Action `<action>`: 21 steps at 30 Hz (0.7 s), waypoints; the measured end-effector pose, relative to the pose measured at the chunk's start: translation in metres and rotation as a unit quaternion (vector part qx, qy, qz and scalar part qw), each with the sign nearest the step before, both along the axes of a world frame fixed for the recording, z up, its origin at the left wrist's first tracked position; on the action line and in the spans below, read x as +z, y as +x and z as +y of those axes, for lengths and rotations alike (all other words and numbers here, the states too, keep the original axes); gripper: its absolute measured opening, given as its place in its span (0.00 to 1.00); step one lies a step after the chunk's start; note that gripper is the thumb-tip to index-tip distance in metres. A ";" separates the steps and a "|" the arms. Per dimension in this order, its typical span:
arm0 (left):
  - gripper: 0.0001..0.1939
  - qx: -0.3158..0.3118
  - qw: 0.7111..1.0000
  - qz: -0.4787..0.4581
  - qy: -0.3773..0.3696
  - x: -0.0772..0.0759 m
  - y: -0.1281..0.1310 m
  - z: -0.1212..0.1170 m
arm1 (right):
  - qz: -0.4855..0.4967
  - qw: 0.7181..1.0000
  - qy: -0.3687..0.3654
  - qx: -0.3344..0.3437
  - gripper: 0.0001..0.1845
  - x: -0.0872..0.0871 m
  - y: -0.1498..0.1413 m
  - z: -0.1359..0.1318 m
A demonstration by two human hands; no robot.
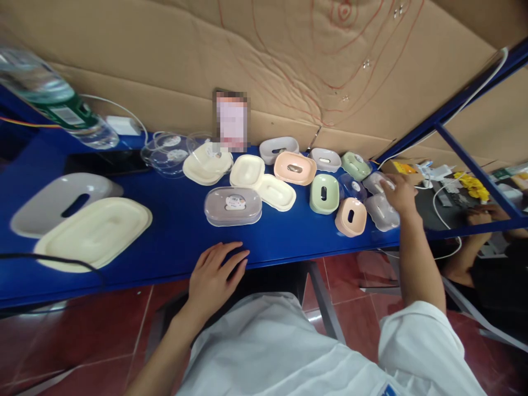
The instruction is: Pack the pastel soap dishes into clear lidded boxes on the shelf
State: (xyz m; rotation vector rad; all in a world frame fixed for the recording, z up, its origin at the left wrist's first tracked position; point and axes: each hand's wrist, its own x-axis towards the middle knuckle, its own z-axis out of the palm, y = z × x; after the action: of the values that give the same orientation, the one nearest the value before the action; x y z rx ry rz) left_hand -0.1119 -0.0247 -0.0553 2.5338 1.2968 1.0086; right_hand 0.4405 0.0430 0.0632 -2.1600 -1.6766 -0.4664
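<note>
My left hand [218, 272] lies at the table's front edge, fingers apart and holding nothing. Just beyond it is a grey soap box [214, 212] with a clear lid and a label. At the right end, my right hand [400, 192] has its bent fingers on a small grey soap box [374, 182]; its fingertips are partly hidden. Another grey lidded box [383, 213] lies right below that hand. Close by are a peach soap box [350, 219], a green one [324, 201], a lidded green one [355, 165] and a clear lid [350, 186].
Cream trays [277, 193], a peach tray [295, 168] and clear lids [165, 157] lie along the blue table [173, 236]. Larger grey [45, 206] and cream [94, 234] pieces sit left, near a water bottle [70, 110]. A blue frame bar [474, 165] and another person's hand [480, 214] are right.
</note>
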 end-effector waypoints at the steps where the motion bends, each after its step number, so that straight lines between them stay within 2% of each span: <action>1: 0.11 0.002 1.000 0.000 0.002 0.000 0.000 0.000 | -0.003 1.000 -0.011 0.021 0.26 -0.004 -0.014 -0.007; 4: 0.11 0.001 1.000 0.004 0.006 0.001 0.002 -0.001 | 0.009 0.992 -0.053 0.114 0.22 -0.026 -0.073 -0.033; 6: 0.11 0.000 1.000 0.007 0.004 0.003 0.003 -0.001 | 0.000 0.981 -0.074 0.179 0.27 -0.044 -0.114 -0.048; 9: 0.11 -0.014 1.000 0.003 0.000 0.006 0.002 -0.001 | -0.001 0.970 -0.084 0.230 0.25 -0.065 -0.159 -0.058; 13: 0.12 -0.050 0.999 -0.020 -0.002 0.008 -0.001 -0.003 | 0.052 0.962 -0.062 0.260 0.15 -0.075 -0.178 -0.066; 17: 0.14 -0.060 0.998 -0.033 -0.007 0.009 0.000 -0.009 | 0.093 0.956 -0.074 0.267 0.22 -0.079 -0.183 -0.085; 21: 0.16 -0.057 0.998 -0.024 -0.017 0.010 0.004 -0.010 | 0.077 0.967 -0.044 0.239 0.19 -0.079 -0.193 -0.090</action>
State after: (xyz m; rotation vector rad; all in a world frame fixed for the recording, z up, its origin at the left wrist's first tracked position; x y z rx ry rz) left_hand -0.1077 -0.0346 -0.0456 2.5091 1.1316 1.0090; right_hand 0.2474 -0.0472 -0.0155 -1.7042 -2.0682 -0.0859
